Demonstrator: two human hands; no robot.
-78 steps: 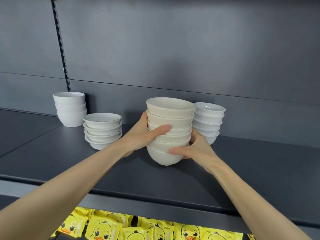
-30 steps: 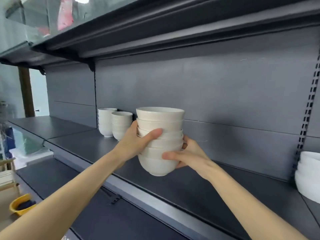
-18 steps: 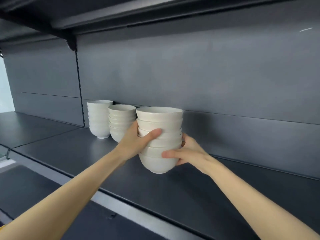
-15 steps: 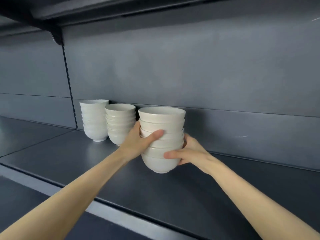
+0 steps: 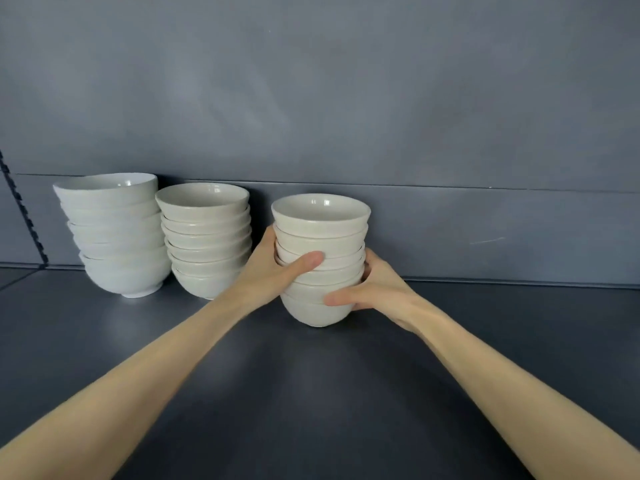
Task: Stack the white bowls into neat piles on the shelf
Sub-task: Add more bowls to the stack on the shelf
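The left hand (image 5: 273, 271) & right hand (image 5: 377, 289) were curled round opposite sides of the bowl stack (image 5: 320, 237) at frame centre, prob. to keep it plumb w/ its base on or just off the shelf (image 5: 311, 393), right of two standing piles (image 5: 207, 240) at mid-left.

Three bowl piles (image 5: 204, 237) abreast before wall (image 5: 381, 98)
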